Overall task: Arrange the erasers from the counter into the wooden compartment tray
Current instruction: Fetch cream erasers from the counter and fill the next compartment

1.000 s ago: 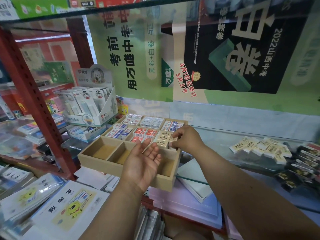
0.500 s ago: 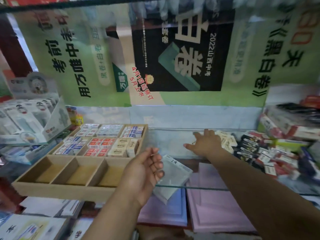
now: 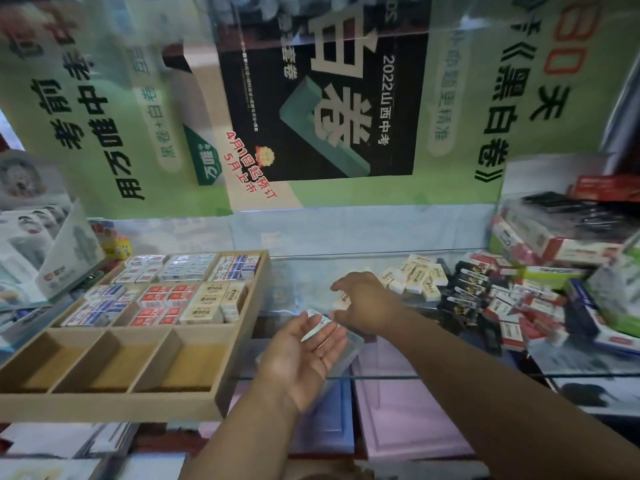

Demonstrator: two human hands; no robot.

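The wooden compartment tray [image 3: 239, 344] stands at the left on the glass counter. Its back and middle rows hold blue, red and cream erasers [image 3: 211, 301]; the three front compartments are bare. A pile of loose cream erasers [image 3: 417, 275] lies on the counter to the right. My right hand [image 3: 370, 304] pinches one cream eraser [image 3: 341, 301] just above the glass, between the tray and the pile. Just below it my left hand [image 3: 304, 355] lies palm up with straight fingers, over a clear plastic packet [image 3: 349, 351].
Black and red erasers [image 3: 491, 299] are heaped right of the cream pile, with stacked boxes [image 3: 561, 244] behind them. A display carton [image 3: 45, 251] stands left of the tray. The glass counter's front edge [image 3: 381, 377] runs below my hands, pink and blue pads [image 3: 408, 417] beneath.
My right hand left the tray, reached the cream pile, and now has drawn back towards my left palm with one eraser. The view has swung to the right.
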